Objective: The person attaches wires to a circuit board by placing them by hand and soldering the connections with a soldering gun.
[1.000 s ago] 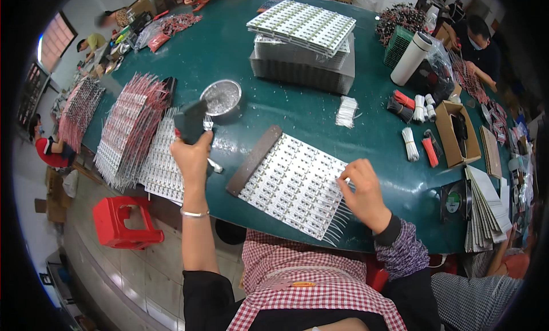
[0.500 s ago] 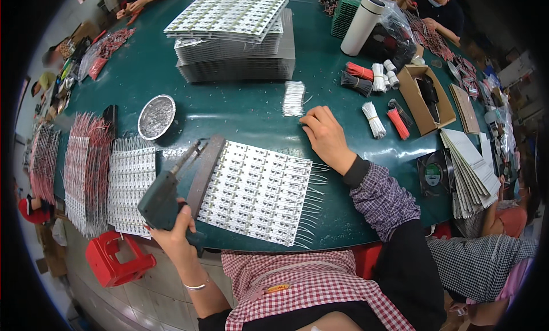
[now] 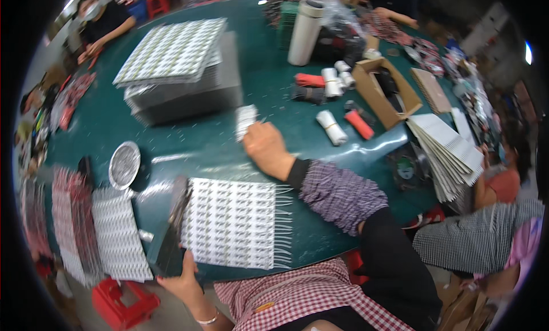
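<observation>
My left hand (image 3: 186, 279) is closed on the grip of a dark green soldering gun (image 3: 166, 248), smeared by motion, at the table's near edge. Right of it lies a white circuit board panel (image 3: 229, 222) with rows of small parts and thin white wires (image 3: 283, 228) sticking out along its right edge. A dark bar (image 3: 179, 202) runs along the panel's left edge. My right hand (image 3: 267, 150) reaches beyond the panel, fingers curled at the near end of a small pile of short white wires (image 3: 246, 120). Blur hides whatever is between those fingertips.
A tall stack of panels (image 3: 171, 51) stands at the back. A metal bowl (image 3: 124, 165) and wired panels (image 3: 117, 234) are at left. Wire bundles (image 3: 331, 128), an open cardboard box (image 3: 366, 82) and a white flask (image 3: 306, 34) are at right. Other people sit around the table.
The whole view has swung, shifting the table's contents leftward in the picture. My right hand has moved onto the near end of the wire pile. The soldering gun stays in my left hand.
</observation>
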### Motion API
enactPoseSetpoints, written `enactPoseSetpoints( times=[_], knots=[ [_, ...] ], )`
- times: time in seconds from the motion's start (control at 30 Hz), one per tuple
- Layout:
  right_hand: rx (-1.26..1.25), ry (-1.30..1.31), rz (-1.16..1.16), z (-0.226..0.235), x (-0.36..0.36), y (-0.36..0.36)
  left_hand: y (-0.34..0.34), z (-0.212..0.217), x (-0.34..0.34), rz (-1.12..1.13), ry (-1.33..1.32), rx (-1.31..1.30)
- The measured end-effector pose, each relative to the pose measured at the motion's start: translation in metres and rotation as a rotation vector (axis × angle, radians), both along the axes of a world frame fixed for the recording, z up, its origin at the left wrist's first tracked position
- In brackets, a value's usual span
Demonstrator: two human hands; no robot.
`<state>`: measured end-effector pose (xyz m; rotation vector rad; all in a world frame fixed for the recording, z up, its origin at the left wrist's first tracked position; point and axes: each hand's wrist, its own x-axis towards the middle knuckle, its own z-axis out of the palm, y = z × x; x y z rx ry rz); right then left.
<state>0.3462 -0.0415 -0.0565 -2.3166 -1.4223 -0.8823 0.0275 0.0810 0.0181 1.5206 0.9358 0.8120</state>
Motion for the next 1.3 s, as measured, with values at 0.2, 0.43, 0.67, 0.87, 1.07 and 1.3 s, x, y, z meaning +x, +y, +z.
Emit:
enactPoseSetpoints(
  times=[0.2, 0.43, 0.67, 0.87, 1.07, 1.3],
  knots=[
    [0.049, -0.011, -0.038, -0.004, -0.004, 0.001, -0.011, 0.001, 0.010, 0.009, -0.009, -0.002],
    [0.170, 0.057, 0.002, -0.005, -0.003, -0.004, -0.006, -0.010, 0.009, -0.040, 0.003, 0.010],
    [0.185, 0.086, -0.002, -0.007, -0.003, -0.008, -0.011, -0.010, 0.013, -0.034, 0.026, 0.012],
    [0.149, 0.134, 0.003, 0.004, -0.015, -0.009, -0.022, 0.000, 0.012, -0.002, 0.002, -0.025],
    [0.231, 0.313, 0.167, 0.027, -0.039, -0.046, -0.027, 0.003, 0.019, -0.029, 0.003, -0.057],
    [0.196, 0.481, 0.308, 0.029, -0.071, -0.046, -0.033, 0.003, 0.020, -0.039, 0.043, -0.228]
  ],
)
